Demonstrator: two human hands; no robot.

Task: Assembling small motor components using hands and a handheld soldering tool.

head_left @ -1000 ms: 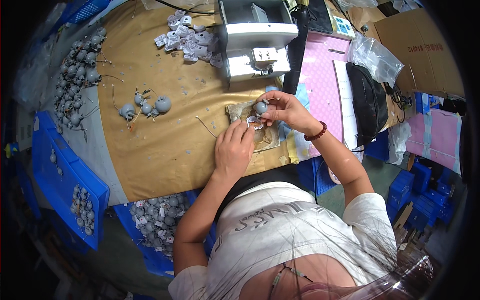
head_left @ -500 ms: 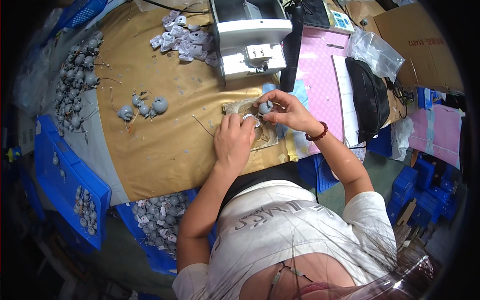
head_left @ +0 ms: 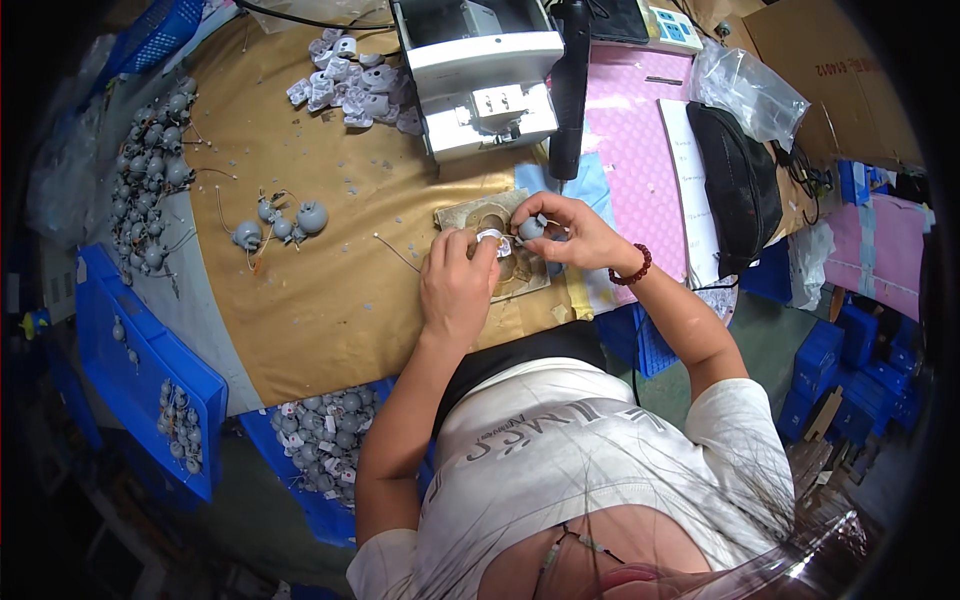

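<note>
My right hand pinches a small grey ball-shaped part between thumb and fingers, above the right side of a square fixture plate with round recesses. My left hand is closed at the plate's left side, with its fingertips on a small white plastic piece. The two parts are close together; whether they touch I cannot tell. A thin wire with a light tip sticks out to the left of my left hand.
Several loose grey ball parts with wires lie to the left, and a larger heap beyond them. White plastic pieces are piled behind, beside a white metal machine. A black electric screwdriver hangs near my right hand. Blue bins stand lower left.
The grey ball part has turned slightly in my right hand. Both hands stay at the fixture plate, and the whole view has shifted a little.
</note>
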